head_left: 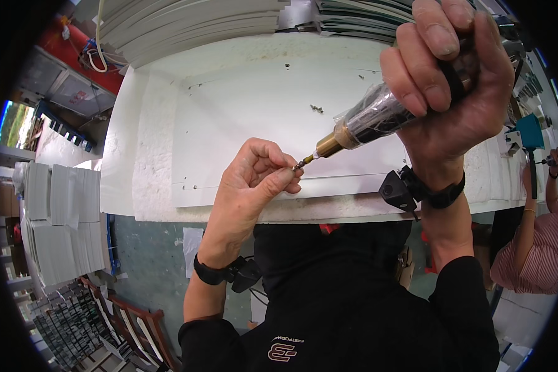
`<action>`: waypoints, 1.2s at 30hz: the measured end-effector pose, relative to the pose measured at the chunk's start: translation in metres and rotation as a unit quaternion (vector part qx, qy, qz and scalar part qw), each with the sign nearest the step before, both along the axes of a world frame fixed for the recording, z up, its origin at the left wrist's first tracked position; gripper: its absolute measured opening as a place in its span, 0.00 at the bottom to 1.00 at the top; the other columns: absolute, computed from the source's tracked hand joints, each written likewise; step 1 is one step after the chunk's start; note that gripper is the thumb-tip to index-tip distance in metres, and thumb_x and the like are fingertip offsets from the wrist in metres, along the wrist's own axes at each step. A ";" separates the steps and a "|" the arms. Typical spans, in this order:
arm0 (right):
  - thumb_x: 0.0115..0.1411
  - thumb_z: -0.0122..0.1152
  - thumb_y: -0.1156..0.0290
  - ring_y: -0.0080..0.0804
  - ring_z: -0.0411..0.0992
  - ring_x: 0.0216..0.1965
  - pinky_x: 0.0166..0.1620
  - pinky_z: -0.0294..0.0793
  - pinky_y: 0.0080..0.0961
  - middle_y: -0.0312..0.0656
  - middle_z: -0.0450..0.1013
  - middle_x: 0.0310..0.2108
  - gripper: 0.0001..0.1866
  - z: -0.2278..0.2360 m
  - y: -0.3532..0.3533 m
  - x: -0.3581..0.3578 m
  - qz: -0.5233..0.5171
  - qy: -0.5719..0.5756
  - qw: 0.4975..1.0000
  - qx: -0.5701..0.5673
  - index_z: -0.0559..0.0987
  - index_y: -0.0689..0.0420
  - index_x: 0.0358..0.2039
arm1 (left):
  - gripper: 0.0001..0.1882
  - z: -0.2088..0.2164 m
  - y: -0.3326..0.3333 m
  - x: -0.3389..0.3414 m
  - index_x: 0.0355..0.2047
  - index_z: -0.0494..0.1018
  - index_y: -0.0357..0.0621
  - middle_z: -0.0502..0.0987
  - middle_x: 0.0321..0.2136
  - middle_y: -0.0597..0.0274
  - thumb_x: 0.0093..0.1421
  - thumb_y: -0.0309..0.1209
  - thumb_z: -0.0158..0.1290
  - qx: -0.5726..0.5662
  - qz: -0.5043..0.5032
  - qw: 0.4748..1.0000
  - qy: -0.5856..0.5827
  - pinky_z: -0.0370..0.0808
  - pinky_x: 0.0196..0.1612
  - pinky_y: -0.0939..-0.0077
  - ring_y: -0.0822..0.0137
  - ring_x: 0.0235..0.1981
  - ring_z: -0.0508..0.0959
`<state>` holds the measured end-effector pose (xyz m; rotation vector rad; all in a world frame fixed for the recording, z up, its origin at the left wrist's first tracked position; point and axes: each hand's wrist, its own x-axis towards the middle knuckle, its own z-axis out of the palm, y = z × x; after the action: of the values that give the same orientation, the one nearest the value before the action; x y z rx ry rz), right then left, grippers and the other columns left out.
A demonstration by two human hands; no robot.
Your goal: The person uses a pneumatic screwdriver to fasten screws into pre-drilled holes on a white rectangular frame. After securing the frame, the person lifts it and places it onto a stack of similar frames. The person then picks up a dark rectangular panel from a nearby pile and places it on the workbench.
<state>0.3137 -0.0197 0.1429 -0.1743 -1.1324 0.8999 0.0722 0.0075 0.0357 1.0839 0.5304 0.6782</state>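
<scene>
My right hand (456, 87) is wrapped round a power screwdriver (375, 115) with a dark body, clear wrapping and a brass-coloured nose, tilted down toward the left. Between the thumb and fingers of my left hand (245, 180) is a small screw (298, 166), held against the driver's bit. Both hands are above a flat white panel (229, 124) on the worktable. On this panel, beyond the driver's nose, lies a little heap of screws (316, 109). Small dark spots, holes or screws, show near the panel's corners and far edge.
Stacked pale sheets (192, 25) and dark green-edged sheets (359, 22) line the table's far side. Another stack of pale boards (62, 211) stands at left. On the right, a person in a striped top (533, 254) works near a teal tool (529, 131).
</scene>
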 end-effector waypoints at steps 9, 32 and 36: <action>0.79 0.38 0.58 0.23 0.63 0.13 0.15 0.69 0.26 0.43 0.74 0.31 0.17 -0.002 0.011 -0.006 0.094 0.007 0.995 0.043 0.71 0.57 0.44 | 0.09 0.000 -0.008 0.006 0.43 0.70 0.41 0.78 0.39 0.62 0.66 0.22 0.59 0.065 0.055 0.996 0.030 0.81 0.47 0.75 0.73 0.42 0.80; 0.67 0.60 0.63 0.15 0.61 0.13 0.16 0.60 0.16 0.36 0.69 0.18 0.15 0.002 0.002 -0.063 0.036 -0.202 0.960 -0.192 0.73 0.57 0.25 | 0.21 -0.007 -0.021 -0.010 0.50 0.76 0.42 0.78 0.48 0.55 0.56 0.25 0.65 0.586 0.079 0.747 0.304 0.74 0.56 0.55 0.53 0.53 0.76; 0.64 0.64 0.58 0.17 0.65 0.17 0.20 0.64 0.17 0.34 0.70 0.19 0.16 -0.005 0.008 -0.064 0.012 -0.242 0.957 -0.162 0.75 0.56 0.25 | 0.24 -0.021 -0.025 -0.016 0.50 0.78 0.42 0.77 0.49 0.55 0.53 0.31 0.69 0.648 0.091 0.689 0.313 0.73 0.60 0.52 0.52 0.55 0.75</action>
<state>0.2498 -0.0113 0.1383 -0.6810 -1.4303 1.0965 0.0562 -0.0180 0.0143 2.7122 0.7447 0.8505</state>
